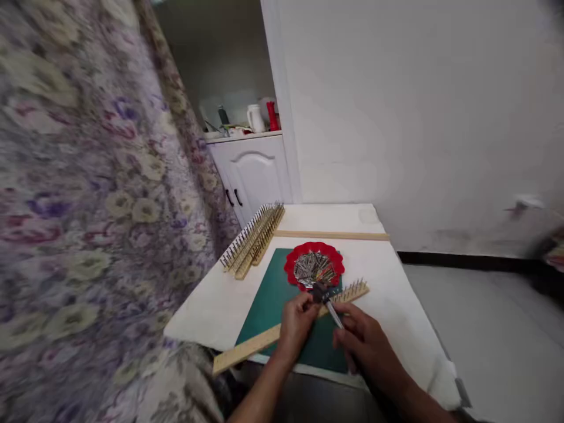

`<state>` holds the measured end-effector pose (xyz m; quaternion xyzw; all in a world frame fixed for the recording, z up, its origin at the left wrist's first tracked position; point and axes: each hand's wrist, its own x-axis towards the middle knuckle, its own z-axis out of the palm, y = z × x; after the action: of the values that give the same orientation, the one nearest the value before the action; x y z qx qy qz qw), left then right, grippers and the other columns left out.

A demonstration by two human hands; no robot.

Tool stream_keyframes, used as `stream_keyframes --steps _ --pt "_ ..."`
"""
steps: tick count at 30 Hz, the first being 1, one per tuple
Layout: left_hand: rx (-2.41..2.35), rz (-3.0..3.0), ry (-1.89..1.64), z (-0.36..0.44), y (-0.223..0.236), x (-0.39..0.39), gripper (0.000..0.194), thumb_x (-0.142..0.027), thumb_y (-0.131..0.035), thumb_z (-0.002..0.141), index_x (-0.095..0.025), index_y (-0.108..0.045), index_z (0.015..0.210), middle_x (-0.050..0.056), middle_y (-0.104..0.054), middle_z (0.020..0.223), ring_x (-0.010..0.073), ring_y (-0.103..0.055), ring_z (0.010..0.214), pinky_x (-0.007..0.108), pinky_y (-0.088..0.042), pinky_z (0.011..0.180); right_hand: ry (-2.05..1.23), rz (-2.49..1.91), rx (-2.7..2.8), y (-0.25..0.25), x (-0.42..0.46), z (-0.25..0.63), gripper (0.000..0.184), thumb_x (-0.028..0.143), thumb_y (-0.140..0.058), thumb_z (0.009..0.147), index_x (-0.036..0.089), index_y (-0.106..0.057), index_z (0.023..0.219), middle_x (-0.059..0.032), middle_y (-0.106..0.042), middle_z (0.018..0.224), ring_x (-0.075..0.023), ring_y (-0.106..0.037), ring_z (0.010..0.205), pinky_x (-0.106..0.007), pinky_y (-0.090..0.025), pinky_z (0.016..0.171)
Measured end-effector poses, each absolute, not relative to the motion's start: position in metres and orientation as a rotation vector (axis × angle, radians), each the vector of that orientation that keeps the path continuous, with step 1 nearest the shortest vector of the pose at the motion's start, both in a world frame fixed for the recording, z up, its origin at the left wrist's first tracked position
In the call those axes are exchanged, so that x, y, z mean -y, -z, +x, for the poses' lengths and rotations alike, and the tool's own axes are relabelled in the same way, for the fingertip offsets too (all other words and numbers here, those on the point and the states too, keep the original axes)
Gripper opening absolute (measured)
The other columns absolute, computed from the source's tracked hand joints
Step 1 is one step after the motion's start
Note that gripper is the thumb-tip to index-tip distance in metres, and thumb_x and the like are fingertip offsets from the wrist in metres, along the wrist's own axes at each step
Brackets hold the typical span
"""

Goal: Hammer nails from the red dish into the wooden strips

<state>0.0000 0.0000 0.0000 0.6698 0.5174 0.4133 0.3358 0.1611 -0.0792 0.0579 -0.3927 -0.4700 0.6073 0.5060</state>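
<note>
My right hand (363, 338) is wrapped round a hammer (335, 315) with a dark head and a shiny metal shaft. The hammer head is over a narrow wooden strip (251, 346), close to my left fingertips. My left hand (297, 326) rests on the strip with thumb and fingers pinched; what they hold, if anything, is hidden. Several nails (352, 289) stand upright along the strip's right end. Just beyond my hands, a red scalloped dish (291, 267) holds a heap of loose nails (312, 267). Strip and dish lie across a green mat (271, 294).
Wooden strips full of upright nails (258, 235) lie at the table's far left. A bare wooden strip (330, 235) crosses the back of the white table (396, 317). A floral curtain (110, 205) hangs at left; a white cabinet (255, 170) stands behind.
</note>
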Motion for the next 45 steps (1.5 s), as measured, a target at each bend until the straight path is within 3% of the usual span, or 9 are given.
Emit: stream_keyframes --steps 12,22,32,38,45 --pt "-1.318 1.7 -1.071 0.001 -0.008 0.003 0.01 -0.022 -0.059 0.072 -0.015 -0.064 0.077 -0.002 -0.057 0.065 0.0111 -0.049 0.06 0.019 -0.035 0.055 -1.386 -0.896 1.11 -0.066 0.074 0.177 0.032 0.032 -0.059 0.084 0.019 -0.049 0.111 0.005 -0.058 0.063 -0.0029 -0.041 0.03 -0.015 -0.028 0.031" --pt "-1.377 1.851 -1.057 -0.01 -0.037 -0.014 0.018 -0.03 -0.052 0.081 -0.016 -0.064 0.084 -0.001 -0.06 0.07 0.0125 -0.051 0.063 0.02 -0.036 0.058 -1.231 -0.907 1.028 -0.075 0.06 0.197 0.036 0.033 -0.06 0.082 0.017 -0.052 0.113 0.0021 -0.061 0.067 -0.0046 -0.044 0.034 -0.017 -0.031 0.034" --pt "-1.837 2.314 -0.489 0.006 -0.06 -0.09 0.017 -0.017 -0.05 0.078 -0.018 -0.066 0.083 0.007 -0.068 0.087 0.0193 -0.059 0.08 0.026 -0.038 0.067 -1.222 -0.919 0.998 -0.073 0.054 0.199 0.036 0.032 -0.06 0.081 0.015 -0.052 0.112 0.0025 -0.061 0.065 -0.0049 -0.044 0.033 -0.018 -0.03 0.034" --pt "-1.675 2.439 -0.365 0.005 -0.063 -0.1 0.027 -0.01 -0.048 0.076 -0.02 -0.07 0.089 0.006 -0.066 0.099 0.0202 -0.057 0.093 0.026 -0.04 0.075 -1.237 -0.909 0.993 -0.076 0.054 0.199 0.035 0.031 -0.06 0.08 0.015 -0.051 0.11 0.0041 -0.06 0.063 -0.005 -0.044 0.031 -0.018 -0.031 0.033" --pt "-1.368 2.576 -0.24 0.003 -0.067 -0.105 0.022 -0.011 -0.052 0.07 -0.017 -0.07 0.08 0.004 -0.065 0.087 0.018 -0.056 0.079 0.024 -0.037 0.067 -1.254 -0.91 0.979 -0.076 0.054 0.196 0.033 0.03 -0.06 0.079 0.015 -0.053 0.107 0.0042 -0.061 0.063 -0.0048 -0.044 0.031 -0.017 -0.031 0.032"
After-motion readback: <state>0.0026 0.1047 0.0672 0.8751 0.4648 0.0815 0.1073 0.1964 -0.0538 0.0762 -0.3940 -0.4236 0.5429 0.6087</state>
